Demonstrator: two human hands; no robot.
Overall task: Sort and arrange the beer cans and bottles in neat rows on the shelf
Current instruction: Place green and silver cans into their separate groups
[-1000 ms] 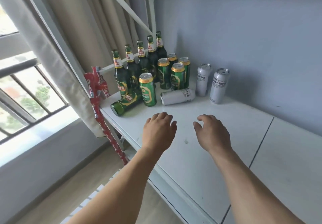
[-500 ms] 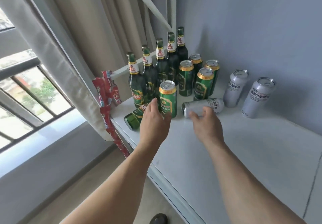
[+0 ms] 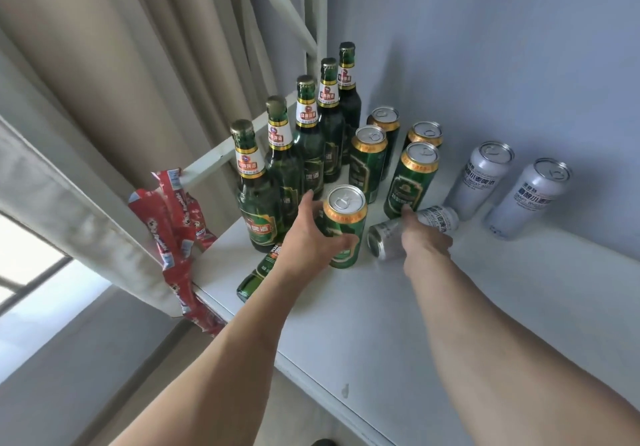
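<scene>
The left hand [image 3: 313, 237] wraps the upright green aluminium can with gold rim [image 3: 344, 227] at mid-body, near the front of the white shelf [image 3: 398, 324]. The right hand [image 3: 424, 241] rests on the toppled silver aluminium can [image 3: 412, 232]; its finger closure cannot be told. Both cans are probably thin-walled, smooth and dent-prone: grip mid-body, moderately. The lying green glass bottle [image 3: 258, 274] is likely heavier, breakable and rolls: grasp its body.

Soft window daylight, slight blur, wide-angle distortion
</scene>
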